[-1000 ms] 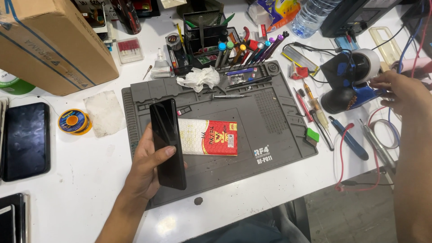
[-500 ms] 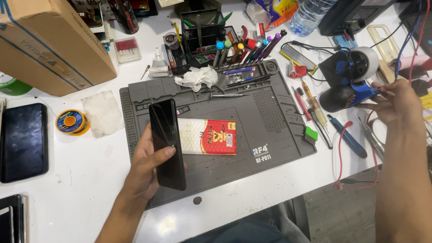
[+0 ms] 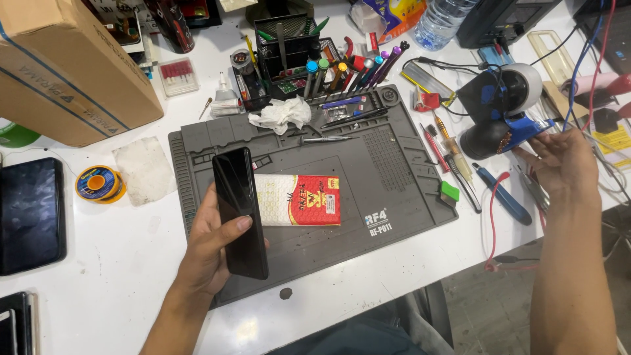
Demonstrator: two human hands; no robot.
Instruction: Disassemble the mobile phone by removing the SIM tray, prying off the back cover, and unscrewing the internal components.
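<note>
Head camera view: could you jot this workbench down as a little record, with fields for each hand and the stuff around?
Setting: white workbench with a grey repair mat
Left hand: holds a black phone, screen dark, above the mat
Right hand: open, reaching among cables beside a blue and black tool holder
On the mat: red and white packet, crumpled tissue
Behind the mat: rack of screwdrivers
Far left: cardboard box, solder spool
</note>
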